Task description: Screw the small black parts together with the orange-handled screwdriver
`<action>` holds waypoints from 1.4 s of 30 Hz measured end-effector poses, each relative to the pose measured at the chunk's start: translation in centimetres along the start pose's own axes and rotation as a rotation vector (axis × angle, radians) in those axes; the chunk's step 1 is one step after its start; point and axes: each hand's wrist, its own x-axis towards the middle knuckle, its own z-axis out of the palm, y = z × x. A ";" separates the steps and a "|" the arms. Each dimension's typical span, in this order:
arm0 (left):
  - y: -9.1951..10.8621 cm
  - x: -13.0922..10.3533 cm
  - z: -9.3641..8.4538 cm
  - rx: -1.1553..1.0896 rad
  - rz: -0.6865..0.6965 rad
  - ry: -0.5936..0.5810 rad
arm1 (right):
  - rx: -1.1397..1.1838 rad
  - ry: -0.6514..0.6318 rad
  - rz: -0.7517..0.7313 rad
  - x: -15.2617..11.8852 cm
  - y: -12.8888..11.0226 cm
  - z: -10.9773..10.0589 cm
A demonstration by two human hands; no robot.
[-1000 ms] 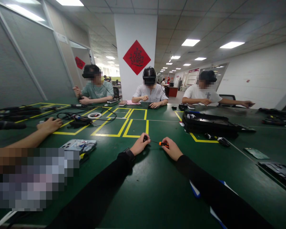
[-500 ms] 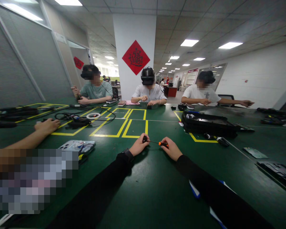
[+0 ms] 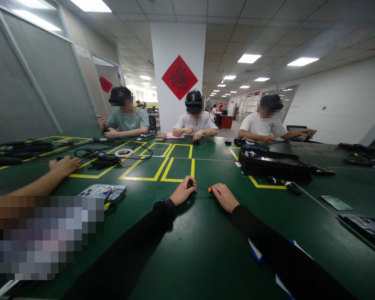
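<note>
The left hand point(image 3: 181, 193) pinched a small black part point(image 3: 190, 183) between thumb and fingers, above the green table point(image 3: 187, 266) and just nearer than the lines of yellow tape point(image 3: 176, 181). The right hand point(image 3: 225, 198) was closed around the handle of a screwdriver point(image 3: 209, 190), whose orange collar showed at the fingertips. The thin shaft crossed the gap between the hands, running left to the black part; whether the tip sat inside it or only met its side was too small to tell. A dark wristband point(image 3: 168, 203) circled the left wrist.

Some blue and white things point(image 3: 255, 250) lay partly hidden by the right forearm. To the right stood a long black case point(image 3: 273, 163), with a green card point(image 3: 336, 203) lying nearer and farther right. To the left, a pale panel point(image 3: 101, 192) lay on the table, and beyond it a white ring point(image 3: 123, 153) rested beside black cables point(image 3: 96, 157). A co-worker's hand point(image 3: 65, 165) was at the left, palm down.

At the far side sat a person in a green shirt point(image 3: 128, 121), one in a pale shirt point(image 3: 195, 123) and one in a white T-shirt point(image 3: 261, 124). Behind them, a red sign point(image 3: 179, 77) hung on a white pillar point(image 3: 178, 39).
</note>
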 end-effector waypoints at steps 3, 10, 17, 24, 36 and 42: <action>0.0 0.0 -0.1 -0.005 0.000 -0.010 | 0.017 0.011 -0.001 -0.2 -0.3 -0.1; -0.3 0.0 -0.1 -0.019 0.014 -0.027 | 0.068 -0.008 0.039 -0.2 -0.7 -0.2; -0.4 0.1 0.0 -0.037 0.015 -0.008 | 0.000 -0.030 -0.036 -0.2 -0.7 -0.3; -0.1 0.0 0.0 -0.019 0.016 -0.003 | 0.056 -0.035 -0.006 -0.4 -1.5 -0.5; -0.5 0.0 0.0 -0.057 0.023 -0.042 | -0.009 -0.036 -0.008 -0.5 -1.1 -0.2; -0.6 0.1 -0.1 -0.037 0.063 -0.050 | 0.013 -0.034 0.014 -0.5 -1.0 -0.3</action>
